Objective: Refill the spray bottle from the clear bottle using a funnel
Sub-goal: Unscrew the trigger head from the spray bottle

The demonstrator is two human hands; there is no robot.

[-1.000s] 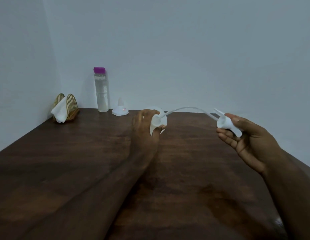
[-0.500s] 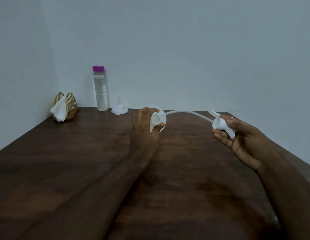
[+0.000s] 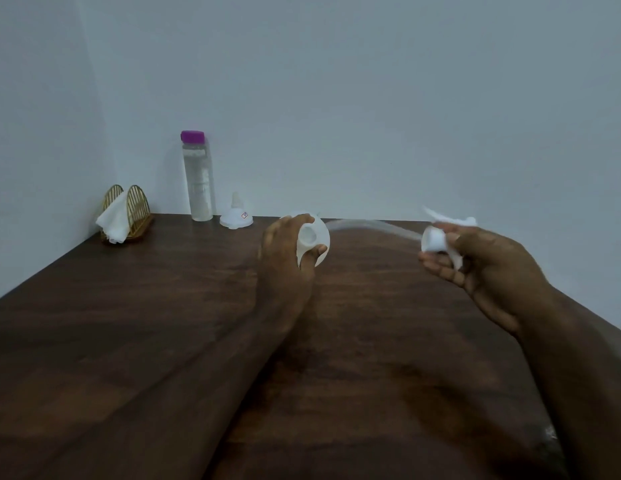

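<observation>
Spray bottle [image 3: 320, 239] in left hand [image 3: 285, 259], spray head [image 3: 435, 240] in right hand [image 3: 492, 271]

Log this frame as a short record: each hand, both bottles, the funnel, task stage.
left_hand: left hand grips the white spray bottle, its open mouth facing the camera
right_hand: right hand holds the spray head, dip tube reaching toward that bottle
source: clear bottle upright by the back wall, purple cap on
funnel: funnel spout-up on the wooden table, beside the clear bottle
other: gold napkin holder with a tissue, back left
stage: head off; nothing poured yet
</observation>
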